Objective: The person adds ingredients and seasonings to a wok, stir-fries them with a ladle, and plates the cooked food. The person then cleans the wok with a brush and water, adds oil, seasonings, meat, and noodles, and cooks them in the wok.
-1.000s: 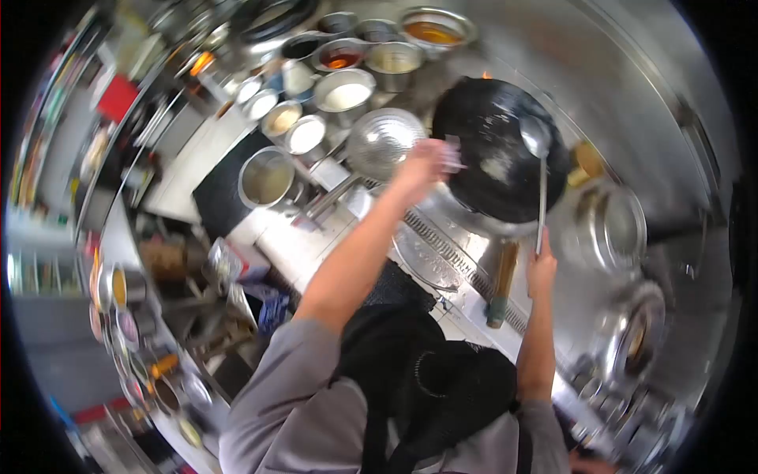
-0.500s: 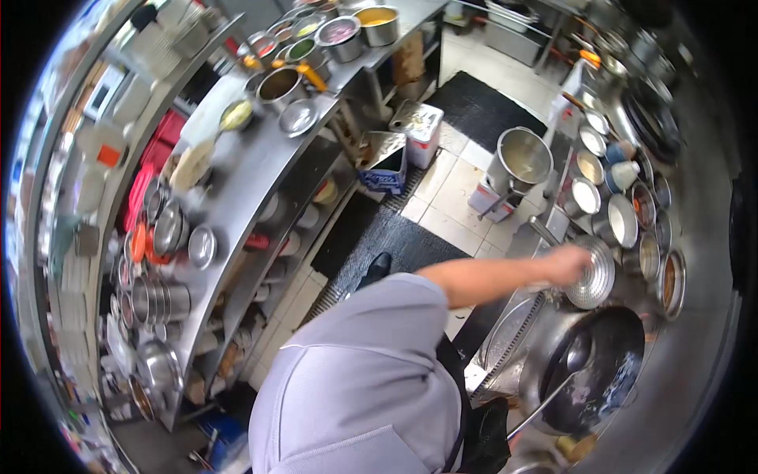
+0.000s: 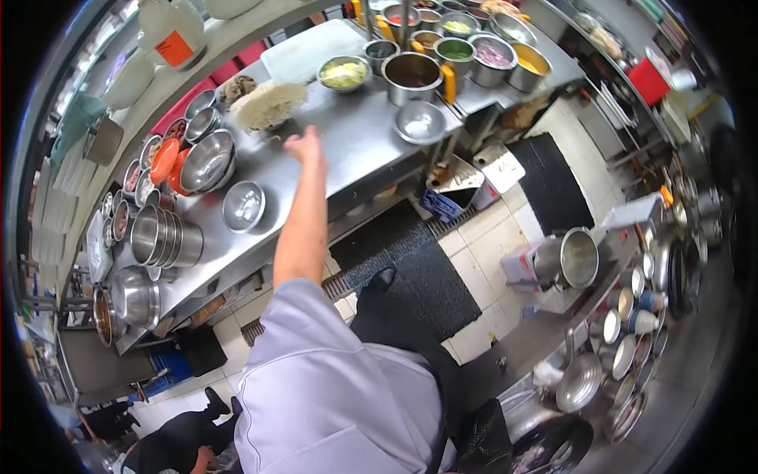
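Observation:
My left hand point(image 3: 305, 148) reaches out over the steel counter point(image 3: 347, 158), fingers apart with nothing in them. Just beyond it lies a pale beige, stringy mass that looks like noodles point(image 3: 272, 107), a small gap from my fingers. A bowl of chopped pale-green vegetable point(image 3: 344, 73) stands further right, and an empty metal bowl point(image 3: 243, 207) sits nearer the counter edge. On the stove side, a perforated strainer point(image 3: 580, 383) rests beside the wok point(image 3: 557, 442). My right hand is hidden by my body.
Stacked steel pots point(image 3: 166, 237) and an orange-handled pot point(image 3: 412, 77) stand on the counter. Below are a black floor mat point(image 3: 418, 276) and a large pot point(image 3: 579, 258) on a tin. Another person point(image 3: 181, 442) is at lower left.
My left hand has left the strainer by the stove and swung across to the counter, near the noodle-like mass. The view has turned toward the counter.

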Motion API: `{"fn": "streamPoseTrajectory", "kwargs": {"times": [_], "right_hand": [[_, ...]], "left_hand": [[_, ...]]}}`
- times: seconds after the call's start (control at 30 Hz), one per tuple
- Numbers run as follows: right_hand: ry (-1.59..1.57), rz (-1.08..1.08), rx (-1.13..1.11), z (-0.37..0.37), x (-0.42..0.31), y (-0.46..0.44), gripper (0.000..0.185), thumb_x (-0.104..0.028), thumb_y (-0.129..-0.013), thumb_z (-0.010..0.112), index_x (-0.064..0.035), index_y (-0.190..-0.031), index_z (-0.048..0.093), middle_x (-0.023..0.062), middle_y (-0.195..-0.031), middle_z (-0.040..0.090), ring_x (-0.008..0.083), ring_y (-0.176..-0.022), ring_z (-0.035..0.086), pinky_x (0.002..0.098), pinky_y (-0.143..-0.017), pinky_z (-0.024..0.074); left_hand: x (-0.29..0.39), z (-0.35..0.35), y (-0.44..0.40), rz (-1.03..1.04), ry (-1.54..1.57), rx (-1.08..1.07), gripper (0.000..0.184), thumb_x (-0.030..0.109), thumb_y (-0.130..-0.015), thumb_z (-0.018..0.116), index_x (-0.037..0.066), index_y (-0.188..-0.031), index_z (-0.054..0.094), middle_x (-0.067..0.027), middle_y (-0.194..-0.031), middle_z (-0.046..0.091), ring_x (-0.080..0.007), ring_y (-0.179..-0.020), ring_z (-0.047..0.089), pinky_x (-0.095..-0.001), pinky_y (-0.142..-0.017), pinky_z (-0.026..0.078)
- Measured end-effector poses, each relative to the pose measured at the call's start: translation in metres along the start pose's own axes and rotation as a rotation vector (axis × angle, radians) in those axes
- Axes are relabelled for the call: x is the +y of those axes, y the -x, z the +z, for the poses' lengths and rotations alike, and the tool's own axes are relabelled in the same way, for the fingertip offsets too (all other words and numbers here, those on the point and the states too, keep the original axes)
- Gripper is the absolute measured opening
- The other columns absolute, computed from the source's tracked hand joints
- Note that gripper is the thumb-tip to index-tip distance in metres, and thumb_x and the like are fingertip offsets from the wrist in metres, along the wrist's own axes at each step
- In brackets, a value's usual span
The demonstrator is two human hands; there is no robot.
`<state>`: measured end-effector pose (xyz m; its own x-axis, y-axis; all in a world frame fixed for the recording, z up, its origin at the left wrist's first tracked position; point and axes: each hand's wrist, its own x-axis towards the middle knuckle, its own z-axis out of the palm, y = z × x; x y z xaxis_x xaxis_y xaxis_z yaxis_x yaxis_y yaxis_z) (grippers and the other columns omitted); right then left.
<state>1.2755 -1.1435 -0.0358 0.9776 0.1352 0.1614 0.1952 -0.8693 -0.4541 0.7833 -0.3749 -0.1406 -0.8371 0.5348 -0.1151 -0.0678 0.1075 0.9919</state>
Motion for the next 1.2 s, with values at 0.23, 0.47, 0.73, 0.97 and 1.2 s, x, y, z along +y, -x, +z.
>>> {"fn": "streamPoseTrajectory", "kwargs": {"times": [0.23,0.47,0.73,0.97,1.2], "right_hand": [[0.035,-0.010,-0.060,0.041,-0.081,0.000,0.059,-0.013,-0.088,0.054,0.0011,-0.145,0.043,0.0230,-0.138,0.054,0.0352,-0.119,0.058,0.0381,-0.102,0.0444],[0.030,0.018,-0.085,0.058,-0.107,0.001,0.059,-0.012,-0.088,0.054,0.0005,-0.145,0.043,0.0225,-0.138,0.054,0.0348,-0.119,0.058,0.0383,-0.101,0.0448],[0.012,0.028,-0.114,0.072,-0.110,-0.008,0.059,-0.010,-0.088,0.053,-0.0003,-0.146,0.043,0.0218,-0.139,0.054,0.0344,-0.118,0.058,0.0386,-0.101,0.0452],[0.012,0.032,-0.120,0.071,-0.104,-0.013,0.059,-0.009,-0.088,0.053,-0.0009,-0.146,0.042,0.0213,-0.139,0.054,0.0340,-0.118,0.058,0.0388,-0.100,0.0456],[0.003,0.038,-0.129,0.077,-0.102,-0.020,0.059,-0.008,-0.089,0.053,-0.0016,-0.146,0.042,0.0207,-0.139,0.054,0.0337,-0.117,0.058,0.0390,-0.100,0.0460]], "left_hand": [[0.059,-0.041,-0.163,-0.427,0.286,0.231,0.105,0.043,-0.067,0.088,-0.010,-0.140,0.033,-0.0244,-0.148,0.029,-0.0362,-0.129,0.044,-0.0447,-0.102,0.047],[0.074,-0.058,-0.177,-0.209,0.268,-0.122,0.055,0.012,-0.077,0.082,-0.010,-0.120,0.056,-0.0164,-0.112,0.065,-0.0229,-0.087,0.067,-0.0338,-0.066,0.053],[0.086,-0.067,-0.165,0.008,0.515,-0.274,0.045,-0.004,-0.080,0.074,-0.006,-0.119,0.052,-0.0166,-0.109,0.064,-0.0289,-0.094,0.067,-0.0390,-0.079,0.058],[0.106,-0.073,-0.117,0.072,0.757,-0.482,0.047,-0.008,-0.086,0.066,0.000,-0.128,0.050,-0.0161,-0.123,0.061,-0.0290,-0.106,0.064,-0.0423,-0.092,0.055],[0.034,-0.059,-0.005,-0.218,0.768,-0.585,0.042,-0.007,-0.087,0.065,0.004,-0.124,0.049,-0.0131,-0.118,0.063,-0.0267,-0.105,0.064,-0.0435,-0.087,0.058]]}}
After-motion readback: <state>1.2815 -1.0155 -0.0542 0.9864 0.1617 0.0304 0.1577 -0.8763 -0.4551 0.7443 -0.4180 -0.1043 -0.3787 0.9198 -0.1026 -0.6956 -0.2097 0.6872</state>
